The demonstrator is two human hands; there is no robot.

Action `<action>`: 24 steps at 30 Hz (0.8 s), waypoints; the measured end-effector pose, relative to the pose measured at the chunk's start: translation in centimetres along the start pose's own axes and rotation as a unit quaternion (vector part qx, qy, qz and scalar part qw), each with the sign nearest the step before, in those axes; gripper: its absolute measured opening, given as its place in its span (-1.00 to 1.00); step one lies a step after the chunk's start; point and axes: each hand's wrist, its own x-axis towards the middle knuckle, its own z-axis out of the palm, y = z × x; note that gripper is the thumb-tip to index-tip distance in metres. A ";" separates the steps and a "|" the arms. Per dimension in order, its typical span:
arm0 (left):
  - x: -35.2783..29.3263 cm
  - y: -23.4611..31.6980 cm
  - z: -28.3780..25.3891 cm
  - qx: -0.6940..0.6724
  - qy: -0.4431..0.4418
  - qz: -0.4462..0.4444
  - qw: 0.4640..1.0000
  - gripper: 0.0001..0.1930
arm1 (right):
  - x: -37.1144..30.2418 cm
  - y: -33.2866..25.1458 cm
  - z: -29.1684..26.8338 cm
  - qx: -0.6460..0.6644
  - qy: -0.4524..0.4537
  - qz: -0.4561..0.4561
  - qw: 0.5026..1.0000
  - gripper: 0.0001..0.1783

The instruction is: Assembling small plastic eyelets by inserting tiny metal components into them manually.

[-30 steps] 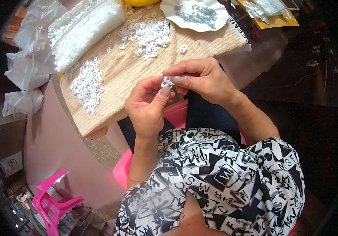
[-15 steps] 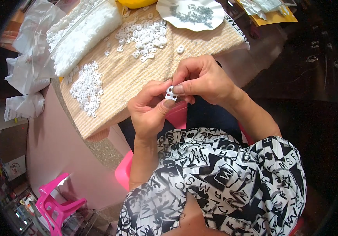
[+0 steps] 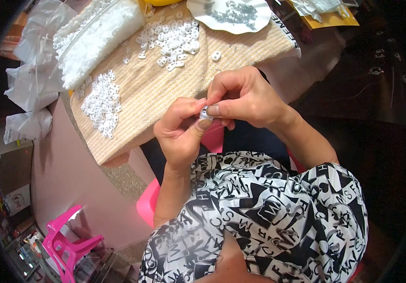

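Note:
Just past the cloth's near edge, my left hand pinches a small white plastic piece with holes between thumb and fingers. My right hand is closed at the same piece, its thumb and forefinger pressed to the top and covering part of it. Whether the right fingertips also hold something tiny cannot be made out. One loose white two-holed piece lies on the striped cloth beyond my hands. A heap of similar white pieces is farther back, and a pile of smaller ones sits at the left.
At the back, a wavy-rimmed white plate holds small grey metal bits. A clear bag full of white parts lies at the back left, beside a yellow container. Plastic bags hang at left; a pink stool stands below.
The white piece has tilted or sunk between my fingers, so less of it and fewer holes show. Both hands stay nearly in place.

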 end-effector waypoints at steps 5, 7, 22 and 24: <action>-0.2 -0.5 0.0 0.030 0.010 0.024 0.999 -0.79 | 0.1 0.0 -0.2 -0.006 -0.003 0.016 1.000 -0.96; -0.3 -0.8 -0.1 0.038 0.011 0.035 0.999 -0.79 | 0.1 0.1 0.0 -0.005 -0.001 0.017 1.000 -0.95; 0.7 -1.3 -1.2 -0.051 -0.009 -0.051 0.997 -0.63 | 0.9 0.2 -0.9 0.031 0.006 0.049 0.998 -0.88; 0.7 -1.4 -1.2 -0.067 -0.010 -0.062 0.996 -0.63 | 1.0 0.2 -0.9 0.033 0.008 0.040 0.999 -0.88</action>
